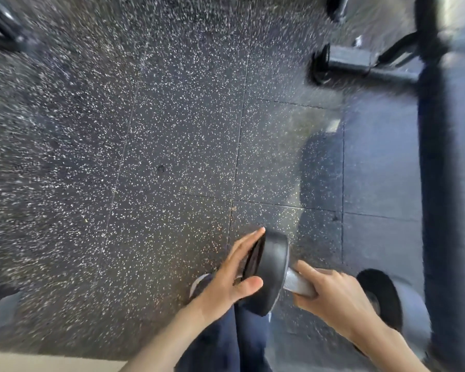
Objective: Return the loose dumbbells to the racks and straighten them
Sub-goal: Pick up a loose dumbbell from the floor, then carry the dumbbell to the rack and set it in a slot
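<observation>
Hands carry the dumbbell (pixel 273 272) at 5 o'clock above the floor (pixel 145 157), right hand (pixel 333 296) wrapped round its handle, left hand (pixel 234 275) just pressed flat on its end, so it may tip, slip and hit the shoe (pixel 198 284) below.

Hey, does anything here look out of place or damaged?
Only the dumbbell: it's not on a rack but carried over the rubber floor, right hand gripping its handle, left hand flat against one end. No spill or damage shows, though the edges are blurred.
</observation>
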{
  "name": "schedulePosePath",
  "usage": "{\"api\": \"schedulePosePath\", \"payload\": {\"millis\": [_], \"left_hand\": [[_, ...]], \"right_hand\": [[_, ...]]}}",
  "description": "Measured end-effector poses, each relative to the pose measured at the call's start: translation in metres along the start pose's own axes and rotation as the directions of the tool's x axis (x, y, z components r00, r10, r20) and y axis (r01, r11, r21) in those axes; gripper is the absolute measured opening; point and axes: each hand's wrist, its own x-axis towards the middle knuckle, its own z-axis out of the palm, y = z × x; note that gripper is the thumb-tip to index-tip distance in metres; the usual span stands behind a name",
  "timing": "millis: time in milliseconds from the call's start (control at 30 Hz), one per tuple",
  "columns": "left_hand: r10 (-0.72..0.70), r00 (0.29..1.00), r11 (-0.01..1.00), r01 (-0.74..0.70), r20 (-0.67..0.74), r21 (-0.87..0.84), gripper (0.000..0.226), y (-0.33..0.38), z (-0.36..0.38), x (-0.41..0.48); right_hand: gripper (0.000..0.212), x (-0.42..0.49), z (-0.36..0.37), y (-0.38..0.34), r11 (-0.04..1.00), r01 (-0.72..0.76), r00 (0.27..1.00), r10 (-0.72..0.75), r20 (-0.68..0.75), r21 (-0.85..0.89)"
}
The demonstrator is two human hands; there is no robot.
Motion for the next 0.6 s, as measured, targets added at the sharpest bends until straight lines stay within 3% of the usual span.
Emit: {"api": "schedulePosePath", "payload": {"millis": [200,333,467,600], "left_hand": [[0.083,0.996,0.996,-0.083,0.032,-0.021,0.079,0.166,0.051,-0.069],[0.164,0.986,0.986,-0.163,0.03,-0.044,0.085,0.251,0.084,-0.109],[0.245,0.969,0.969,-0.244,0.018,-0.047,0.078,0.299,0.122,-0.129],[0.298,0.954,0.954,-0.296,0.044,-0.041,0.069,0.311,0.16,-0.131]], "right_hand": [[0.071,-0.129,-0.148,-0.045,0.995,-0.101,0.99,0.1,-0.096,-0.015],[0.055,-0.205,-0.226,-0.069,0.984,-0.173,0.972,0.166,-0.167,-0.032],[0.056,-0.26,-0.258,-0.074,0.976,-0.215,0.938,0.195,-0.287,-0.038],[0.046,-0.296,-0.253,-0.063,0.962,-0.268,0.918,0.272,-0.289,0.053]]}}
